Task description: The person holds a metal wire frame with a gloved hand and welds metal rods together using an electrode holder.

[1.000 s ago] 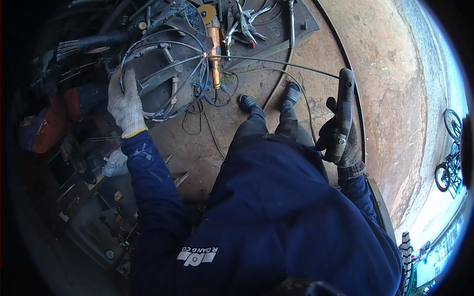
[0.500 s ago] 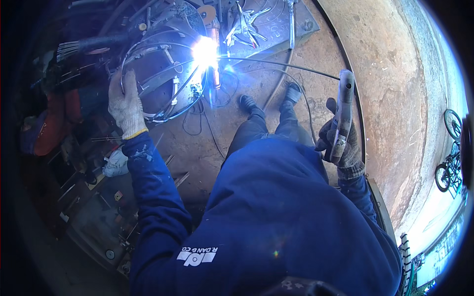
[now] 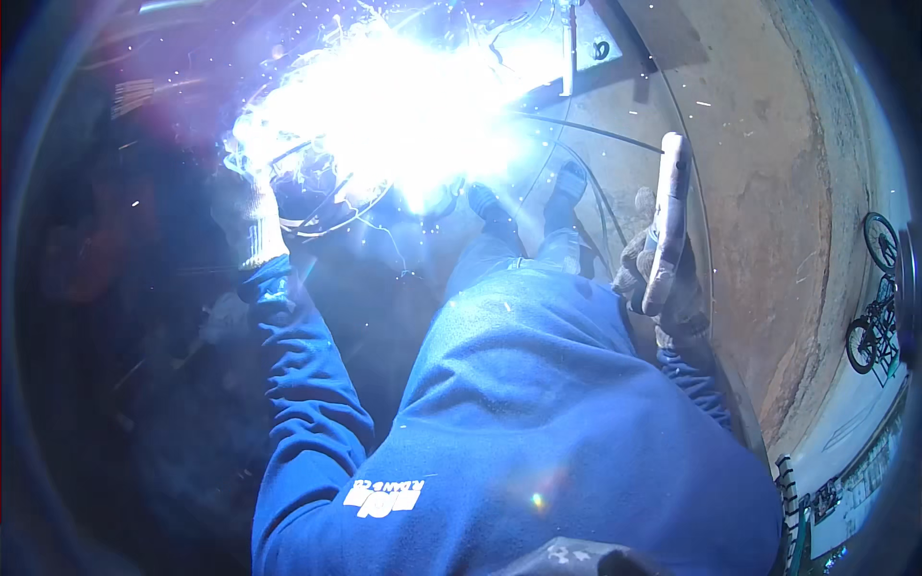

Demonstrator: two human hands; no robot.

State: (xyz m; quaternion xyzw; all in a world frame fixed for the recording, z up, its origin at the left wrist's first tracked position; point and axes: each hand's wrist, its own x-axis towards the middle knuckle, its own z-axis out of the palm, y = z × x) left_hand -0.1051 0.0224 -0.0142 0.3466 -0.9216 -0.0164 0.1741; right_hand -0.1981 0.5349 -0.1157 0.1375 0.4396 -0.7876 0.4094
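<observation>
A blinding welding arc [image 3: 413, 106] fills the upper middle and throws sparks outward. It washes out most of a round frame of bent metal rod, whose lower rim [image 3: 336, 227] still shows. My left hand [image 3: 254, 216], in a pale knit glove, is at the frame's left side; glare hides its fingertips, though just before they were wrapped round the rod. On the right, my gloved right hand [image 3: 680, 278] grips an electrode holder [image 3: 671, 197] held upright. From its top a thin welding rod [image 3: 595, 132] runs left into the glare.
A metal plate or bench corner [image 3: 610, 48] sits at the top, with a long-handled metal tool [image 3: 568, 58] on it. My shoes [image 3: 569, 180] stand on the floor below the arc. A cable [image 3: 600, 187] crosses the floor. Bicycles [image 3: 876, 326] stand far right.
The arc has grown from a small bright spot into a huge glare with sparks, hiding the frame's upper part and the tools behind. Both hands stay in nearly the same places.
</observation>
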